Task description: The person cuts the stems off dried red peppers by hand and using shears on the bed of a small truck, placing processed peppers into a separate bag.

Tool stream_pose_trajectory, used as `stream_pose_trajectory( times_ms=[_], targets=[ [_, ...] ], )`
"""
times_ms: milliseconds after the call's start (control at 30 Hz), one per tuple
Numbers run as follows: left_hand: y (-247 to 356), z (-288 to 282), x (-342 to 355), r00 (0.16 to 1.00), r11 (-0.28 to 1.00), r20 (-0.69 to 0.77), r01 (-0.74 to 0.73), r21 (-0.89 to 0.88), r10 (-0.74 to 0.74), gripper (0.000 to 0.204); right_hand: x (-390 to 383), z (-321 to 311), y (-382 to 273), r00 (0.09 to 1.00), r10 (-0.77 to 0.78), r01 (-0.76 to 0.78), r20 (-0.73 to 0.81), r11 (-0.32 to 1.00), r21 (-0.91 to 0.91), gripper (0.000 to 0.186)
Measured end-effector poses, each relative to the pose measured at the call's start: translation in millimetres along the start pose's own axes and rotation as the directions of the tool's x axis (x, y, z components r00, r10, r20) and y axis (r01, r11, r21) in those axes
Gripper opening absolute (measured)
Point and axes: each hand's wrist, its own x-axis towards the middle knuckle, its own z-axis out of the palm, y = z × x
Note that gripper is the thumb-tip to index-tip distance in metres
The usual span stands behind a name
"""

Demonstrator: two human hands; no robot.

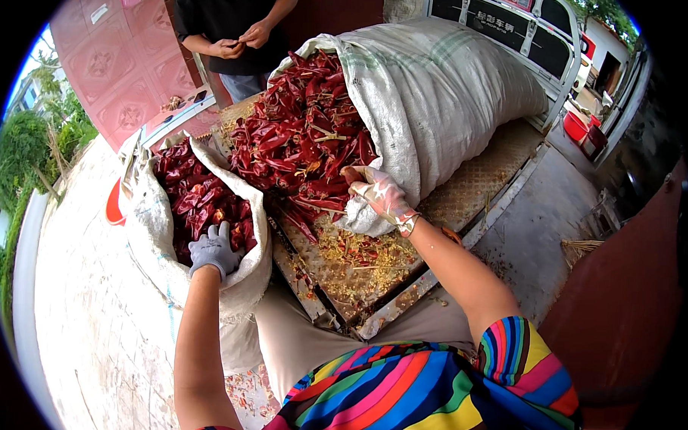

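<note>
Dark red dried chili peppers [189,191] fill an upright white woven sack [150,223] at my left. My left hand [215,252], in a grey glove, lies on those peppers just inside the near rim, its fingers apart. A large white woven sack [454,90] lies on its side, and brighter red dried chili peppers [301,130] spill from its mouth toward the upright sack. My right hand [384,197], in a pale patterned glove with worn fingertips, grips the lower rim of the lying sack beside the spilled peppers.
The large sack rests on a rusty metal truck bed [505,156], strewn with yellow seeds [372,265]. A person in black [237,22] stands beyond the peppers, hands together. A metal rack [550,55] rises behind the sack. Red basins [578,128] stand at the far right.
</note>
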Motion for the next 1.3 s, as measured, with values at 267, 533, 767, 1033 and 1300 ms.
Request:
stream_pose_trajectory(
  times_ms=[267, 533, 767, 1033, 1300],
  targets=[
    [-21.8, 5.9, -8.5, 0.998, 0.991, -0.067, 0.005, -0.131, -0.014, 0.084, -57.7, 33.7, -57.2, 0.992, -0.002, 0.093, 0.129, 0.703, -0.705, 0.040],
    [17.9, -37.8, -21.7, 0.952, 0.977, -0.300, -0.122, -0.177, 0.065, 0.071, -69.3, 53.3, -55.9, 0.905, -0.215, 0.426, 0.368, 0.476, -0.770, 0.041],
    [0.1, 0.3, -14.9, 0.986, 0.989, -0.146, -0.100, -0.105, 0.084, 0.069, -83.2, 64.1, -73.0, 0.923, -0.071, 0.362, 0.379, 0.500, -0.787, 0.041],
    [72.4, -70.2, -94.7, 0.697, 0.717, -0.701, -0.565, -0.408, 0.151, 0.050, -86.3, 54.2, -67.1, 0.838, -0.313, 0.544, 0.446, 0.422, -0.726, 0.039],
    [114.7, 2.5, -81.8, 0.847, 0.093, -0.250, -0.329, -0.940, 0.470, 0.033, -99.0, 66.1, -83.9, 0.814, -0.211, 0.569, 0.541, 0.098, -0.817, 0.044]
  ],
)
